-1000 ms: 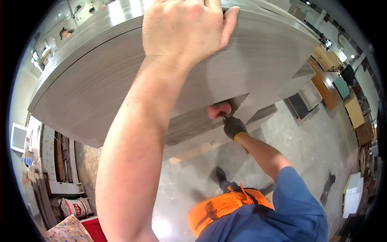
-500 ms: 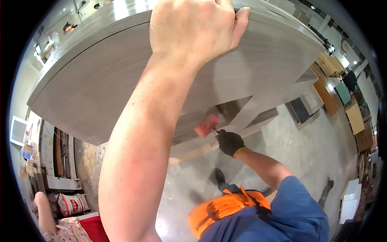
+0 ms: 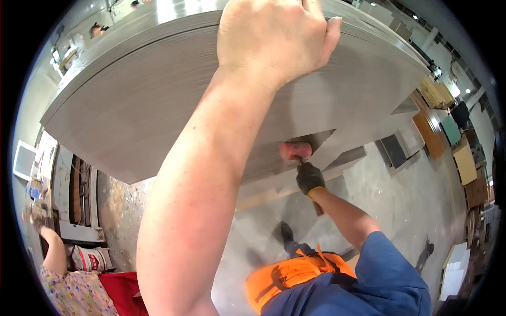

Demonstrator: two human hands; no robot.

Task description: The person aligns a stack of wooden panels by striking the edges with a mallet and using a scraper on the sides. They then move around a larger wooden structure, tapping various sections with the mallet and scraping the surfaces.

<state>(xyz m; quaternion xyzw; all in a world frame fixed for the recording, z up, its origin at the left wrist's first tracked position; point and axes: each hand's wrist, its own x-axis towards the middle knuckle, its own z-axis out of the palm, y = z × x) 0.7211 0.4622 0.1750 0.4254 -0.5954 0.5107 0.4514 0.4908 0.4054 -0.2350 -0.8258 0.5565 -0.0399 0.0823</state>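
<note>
My bare left hand (image 3: 274, 45) is closed over the top edge of a large grey wood-grain furniture piece (image 3: 132, 100), thumb on the near face; its fingertips are out of sight. My forearm crosses in front of the panel. Lower down, my right hand (image 3: 311, 178), in a dark knit glove with a yellow cuff, is wrapped round the handle of a mallet (image 3: 296, 151) with a red cylindrical head. The head is at a recess in the lower part of the furniture. Whether it touches the wood, I cannot tell.
A person in a floral sleeve (image 3: 79, 292) works at the lower left, beside a white and red sack (image 3: 92, 259). Brown and beige boards (image 3: 464, 160) line the right side. A dark panel (image 3: 391, 152) stands on the grey concrete floor (image 3: 400, 210). I wear an orange apron (image 3: 279, 274).
The mallet and my right hand have moved right and slightly up, and the mallet's head has turned level. My left hand keeps its hold. The person at the left has shifted in view.
</note>
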